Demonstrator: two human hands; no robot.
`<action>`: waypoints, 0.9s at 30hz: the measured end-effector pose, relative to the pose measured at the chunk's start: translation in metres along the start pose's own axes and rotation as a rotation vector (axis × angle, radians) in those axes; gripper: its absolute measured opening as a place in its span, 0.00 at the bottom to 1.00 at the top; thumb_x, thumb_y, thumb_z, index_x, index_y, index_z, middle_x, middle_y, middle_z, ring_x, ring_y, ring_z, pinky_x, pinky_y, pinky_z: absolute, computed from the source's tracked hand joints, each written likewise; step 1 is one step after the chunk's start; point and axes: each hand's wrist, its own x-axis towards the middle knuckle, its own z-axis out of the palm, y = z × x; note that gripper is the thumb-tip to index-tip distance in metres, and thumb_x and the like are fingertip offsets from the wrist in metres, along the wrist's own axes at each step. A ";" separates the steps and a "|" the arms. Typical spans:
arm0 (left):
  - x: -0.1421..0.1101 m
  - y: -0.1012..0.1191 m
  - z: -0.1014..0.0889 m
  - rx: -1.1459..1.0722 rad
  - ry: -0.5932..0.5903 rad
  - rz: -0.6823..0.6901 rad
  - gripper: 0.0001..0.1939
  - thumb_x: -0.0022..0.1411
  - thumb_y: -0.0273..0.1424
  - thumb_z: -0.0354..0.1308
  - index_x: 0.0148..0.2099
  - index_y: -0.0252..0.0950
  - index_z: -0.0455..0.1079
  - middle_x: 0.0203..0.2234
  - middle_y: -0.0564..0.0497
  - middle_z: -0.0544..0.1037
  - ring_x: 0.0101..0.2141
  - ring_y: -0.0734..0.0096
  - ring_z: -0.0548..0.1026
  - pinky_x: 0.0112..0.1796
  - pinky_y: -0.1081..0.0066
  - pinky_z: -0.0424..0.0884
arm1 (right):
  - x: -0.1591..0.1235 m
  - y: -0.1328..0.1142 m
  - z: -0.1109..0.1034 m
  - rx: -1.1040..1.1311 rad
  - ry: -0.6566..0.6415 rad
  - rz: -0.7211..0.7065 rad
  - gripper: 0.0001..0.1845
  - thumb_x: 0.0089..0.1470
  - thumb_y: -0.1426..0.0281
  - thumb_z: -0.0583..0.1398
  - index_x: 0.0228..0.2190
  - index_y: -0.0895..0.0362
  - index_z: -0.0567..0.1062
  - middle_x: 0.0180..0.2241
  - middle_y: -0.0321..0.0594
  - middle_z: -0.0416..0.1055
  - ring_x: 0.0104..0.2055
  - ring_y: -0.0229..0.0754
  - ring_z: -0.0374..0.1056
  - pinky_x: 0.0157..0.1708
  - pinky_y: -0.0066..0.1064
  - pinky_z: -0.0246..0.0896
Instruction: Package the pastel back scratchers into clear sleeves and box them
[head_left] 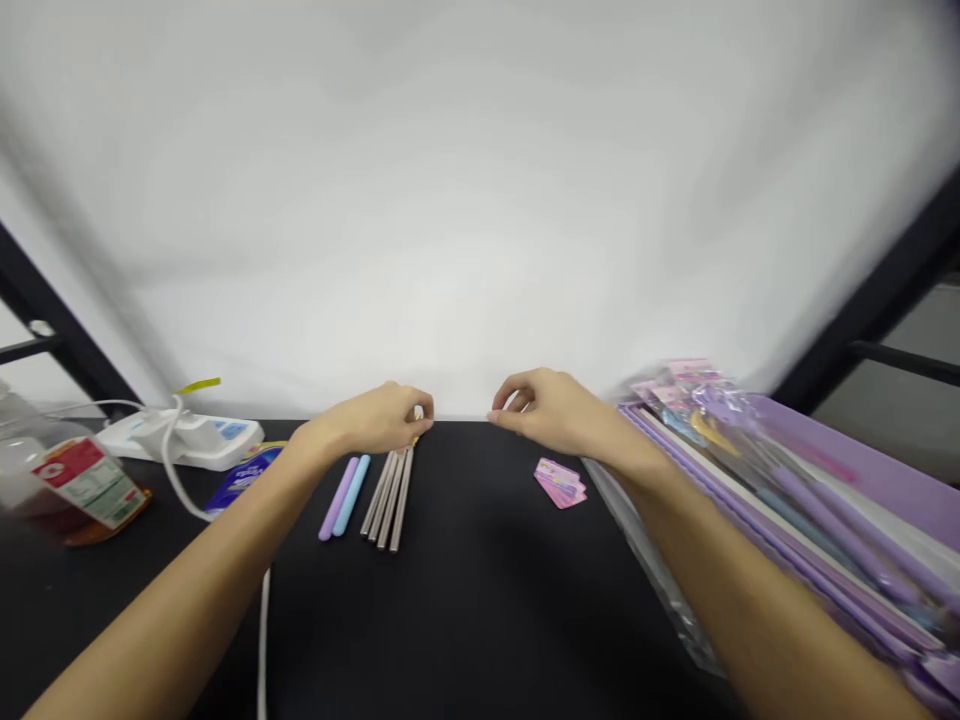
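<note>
My left hand [375,420] hangs over the far ends of several metal straws [388,500], which lie side by side on the black tabletop [480,610]. Its fingertips curl down at their tips, and I cannot tell whether they hold anything. A lilac straw [337,498] and a light blue straw [352,493] lie just left of the metal ones. My right hand [544,410] is at the table's far edge, fingers curved and holding nothing visible. Nearest to it, a small stack of pink cards [560,483] lies on the table.
A white power strip [180,440] with a white cable [262,640] and a blue packet [241,478] sit at left, beside a labelled plastic bottle [86,485]. A stack of purple packaged goods [795,500] fills the right side. A white backdrop [465,200] rises behind the table.
</note>
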 end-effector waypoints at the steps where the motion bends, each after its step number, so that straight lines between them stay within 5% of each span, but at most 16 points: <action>1: -0.006 -0.010 -0.005 0.057 -0.015 -0.041 0.09 0.59 0.34 0.52 0.36 0.39 0.73 0.21 0.51 0.76 0.23 0.69 0.74 0.25 0.74 0.62 | 0.006 -0.005 0.012 0.005 -0.037 -0.007 0.07 0.48 0.64 0.64 0.29 0.55 0.77 0.28 0.40 0.77 0.28 0.42 0.72 0.26 0.30 0.62; 8: -0.027 -0.064 -0.023 0.210 -0.180 -0.396 0.21 0.45 0.25 0.55 0.45 0.40 0.69 0.29 0.50 0.77 0.22 0.68 0.73 0.24 0.72 0.63 | 0.031 -0.017 0.092 0.149 -0.302 0.105 0.08 0.46 0.68 0.64 0.26 0.55 0.68 0.19 0.38 0.73 0.22 0.40 0.70 0.20 0.28 0.62; 12: -0.033 -0.073 -0.025 0.247 -0.263 -0.536 0.27 0.39 0.21 0.57 0.46 0.38 0.69 0.28 0.49 0.76 0.21 0.65 0.73 0.24 0.70 0.66 | 0.034 -0.015 0.118 0.293 -0.318 0.170 0.11 0.44 0.71 0.64 0.26 0.56 0.65 0.21 0.38 0.74 0.24 0.41 0.73 0.21 0.27 0.68; 20: -0.030 -0.076 -0.015 0.276 -0.377 -0.630 0.23 0.42 0.22 0.60 0.44 0.36 0.70 0.32 0.46 0.78 0.24 0.63 0.76 0.26 0.68 0.70 | 0.030 -0.017 0.131 0.274 -0.224 0.141 0.10 0.44 0.74 0.61 0.27 0.55 0.62 0.19 0.35 0.72 0.21 0.40 0.73 0.20 0.26 0.67; 27: -0.020 -0.054 -0.002 0.361 -0.322 -0.475 0.26 0.40 0.23 0.60 0.46 0.36 0.68 0.40 0.41 0.78 0.33 0.56 0.77 0.28 0.68 0.69 | 0.031 -0.008 0.113 0.149 -0.201 0.206 0.16 0.40 0.73 0.63 0.32 0.55 0.62 0.15 0.33 0.71 0.18 0.39 0.69 0.17 0.24 0.60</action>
